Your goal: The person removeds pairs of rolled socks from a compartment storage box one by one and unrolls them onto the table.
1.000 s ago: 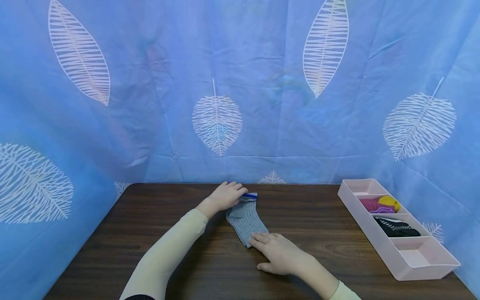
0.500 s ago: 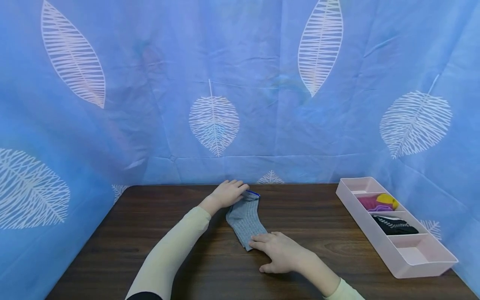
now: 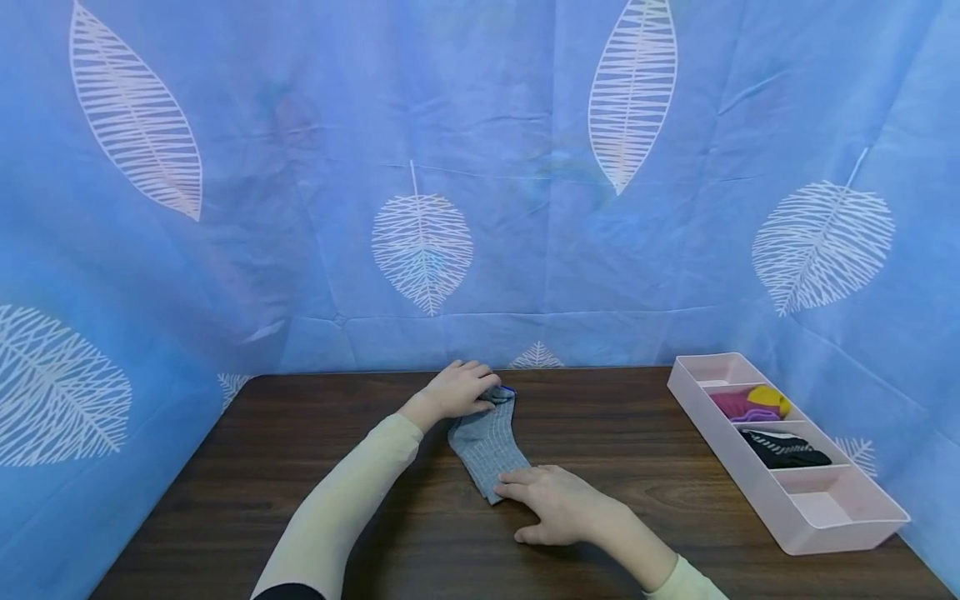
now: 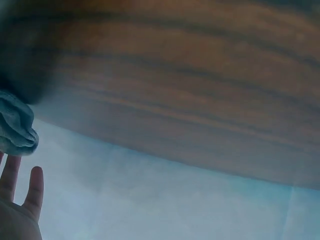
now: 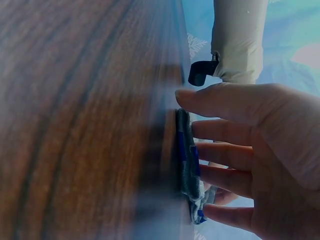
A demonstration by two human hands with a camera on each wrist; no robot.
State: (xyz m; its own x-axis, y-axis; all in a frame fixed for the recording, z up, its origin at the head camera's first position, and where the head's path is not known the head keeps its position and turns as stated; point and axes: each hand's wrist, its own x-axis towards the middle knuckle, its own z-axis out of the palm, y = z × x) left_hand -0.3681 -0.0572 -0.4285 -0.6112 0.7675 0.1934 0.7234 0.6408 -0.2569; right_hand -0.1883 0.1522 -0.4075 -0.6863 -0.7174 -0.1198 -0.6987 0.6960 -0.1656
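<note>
A grey ribbed sock point(image 3: 487, 446) with a blue band at its far end lies on the dark wooden table point(image 3: 300, 500). My left hand point(image 3: 457, 390) grips that far end between thumb and fingers, and the end is bunched and partly hidden by the hand. In the left wrist view, a bunched bit of the sock point(image 4: 16, 125) sits at the fingertips of the left hand point(image 4: 20, 210). My right hand point(image 3: 558, 504) rests its extended fingers on the sock's near end, thumb spread apart. Layered edges of the sock point(image 5: 187, 160) show beside the right hand point(image 5: 250, 150) in the right wrist view.
A pale pink divided box point(image 3: 723, 450) stands at the table's right side. One compartment holds magenta and yellow socks point(image 3: 750, 404); another holds a black sock point(image 3: 783, 450). A blue leaf-print curtain point(image 3: 525, 250) hangs behind the table.
The sock's far end has been lifted and folded slightly inward by my left hand, and less of the blue band shows. My right hand stays on the near end.
</note>
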